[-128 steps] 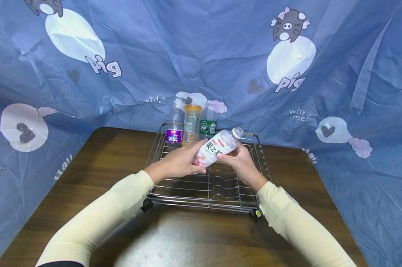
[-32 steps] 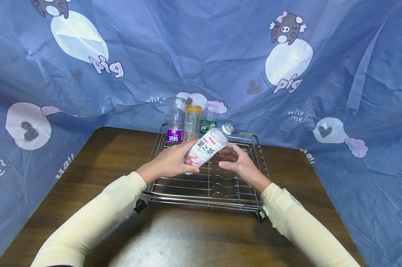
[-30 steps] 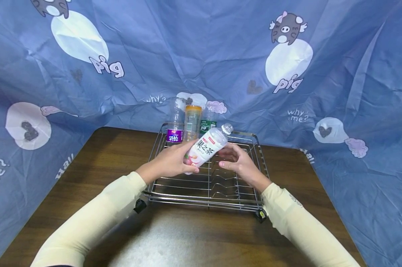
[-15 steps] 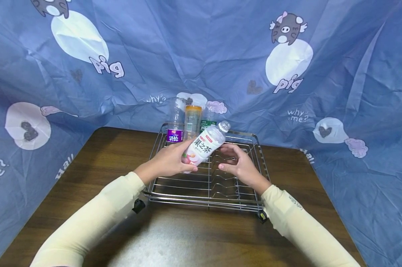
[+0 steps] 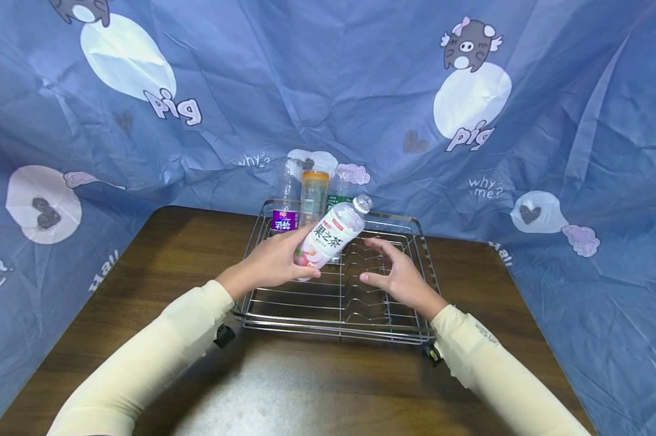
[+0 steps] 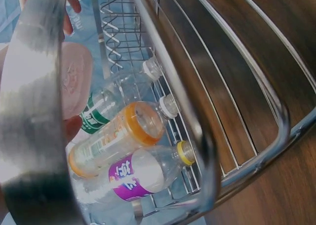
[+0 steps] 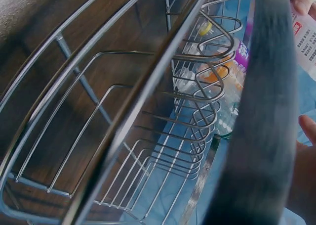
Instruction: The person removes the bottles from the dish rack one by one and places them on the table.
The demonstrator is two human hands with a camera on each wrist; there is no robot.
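My left hand point(image 5: 270, 260) grips the lower part of a plastic drink bottle point(image 5: 328, 239) with a white and pink label. In the head view the bottle is tilted, its neck towards the upper right, above a metal wire dish rack point(image 5: 295, 329). The left wrist view shows its pinkish base point(image 6: 76, 79). To the right of the bottle, and apart from it, is my right hand point(image 5: 406, 281), thumb and fingers spread with nothing between them. In the right wrist view, part of the bottle's label point(image 7: 307, 47) shows at the upper right.
A purple-labelled bottle point(image 5: 285, 220), an orange-ended clear bottle point(image 5: 314, 197) and a green-labelled bottle point(image 5: 337, 199) are at the back of the rack. The rack has wavy wire dividers point(image 7: 210, 86) and stands on a brown wooden table point(image 5: 197, 242). A blue patterned cloth point(image 5: 328, 72) hangs behind.
Both hands held the bottle about four seconds ago; the right hand has since let go and spread its fingers. The bottle has shifted left in my left hand's grip.
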